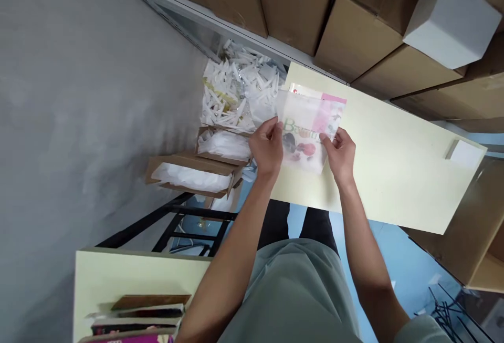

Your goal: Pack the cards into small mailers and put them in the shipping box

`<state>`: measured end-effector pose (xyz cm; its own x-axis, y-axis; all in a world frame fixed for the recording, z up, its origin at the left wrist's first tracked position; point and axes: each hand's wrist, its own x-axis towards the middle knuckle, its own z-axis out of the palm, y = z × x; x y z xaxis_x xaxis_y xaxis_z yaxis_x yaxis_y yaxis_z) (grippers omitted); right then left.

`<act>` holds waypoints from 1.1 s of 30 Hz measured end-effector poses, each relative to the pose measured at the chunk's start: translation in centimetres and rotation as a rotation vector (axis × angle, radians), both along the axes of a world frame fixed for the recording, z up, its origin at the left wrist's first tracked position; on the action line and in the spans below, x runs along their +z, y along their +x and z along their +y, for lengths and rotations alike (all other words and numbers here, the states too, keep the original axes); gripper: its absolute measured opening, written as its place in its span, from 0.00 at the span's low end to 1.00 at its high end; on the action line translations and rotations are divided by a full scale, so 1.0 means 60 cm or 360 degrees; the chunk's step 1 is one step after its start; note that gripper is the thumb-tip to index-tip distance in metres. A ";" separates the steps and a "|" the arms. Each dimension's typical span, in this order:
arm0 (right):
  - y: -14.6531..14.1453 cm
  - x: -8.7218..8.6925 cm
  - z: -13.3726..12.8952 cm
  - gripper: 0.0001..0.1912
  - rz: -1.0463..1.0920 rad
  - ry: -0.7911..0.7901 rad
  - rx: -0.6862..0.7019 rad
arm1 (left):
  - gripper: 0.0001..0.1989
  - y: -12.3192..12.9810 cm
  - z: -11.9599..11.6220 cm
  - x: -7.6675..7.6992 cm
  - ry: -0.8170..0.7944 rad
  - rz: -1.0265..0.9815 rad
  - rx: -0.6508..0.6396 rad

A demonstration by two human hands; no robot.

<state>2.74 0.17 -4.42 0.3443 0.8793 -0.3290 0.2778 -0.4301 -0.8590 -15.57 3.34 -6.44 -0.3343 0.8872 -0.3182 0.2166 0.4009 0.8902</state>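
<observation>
A pink and white booklet [334, 113] with green lettering sits partly inside a frosted, see-through plastic sleeve [303, 106]. Its top and right edges show beyond the sleeve, while the lower part shows dimly through it. My left hand [268, 146] pinches the sleeve at its left edge. At the lower right, my right hand [340, 154] is closed on the booklet and the sleeve's edge, thumb on top. Both hands are just above the cream tabletop [386, 164].
A heap of white paper scraps [240, 85] lies left of the table. Nearer me are open cartons [185, 160] with white sleeves. Cardboard boxes [295, 1] and a white box [452, 22] line the far side. Magazines [137, 322] rest on a surface at lower left.
</observation>
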 end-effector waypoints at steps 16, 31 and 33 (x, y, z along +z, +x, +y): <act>-0.104 -0.053 -0.031 0.38 -0.1192 -0.0119 0.0505 | 0.14 0.007 0.023 -0.050 0.0345 0.0662 -0.0714; -0.060 0.118 -0.060 0.44 -0.1140 -0.0288 0.0979 | 0.20 -0.034 -0.192 0.197 0.0321 0.0742 -0.0822; -0.058 0.146 -0.122 0.46 -0.1064 -0.0089 0.1080 | 0.16 -0.051 -0.299 0.216 0.0382 0.0623 -0.0542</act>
<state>-0.74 -7.17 4.36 -0.1016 0.9497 -0.2962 0.9092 -0.0322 -0.4152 -18.66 -14.60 6.51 -0.0691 0.9976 -0.0044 0.6299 0.0470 0.7752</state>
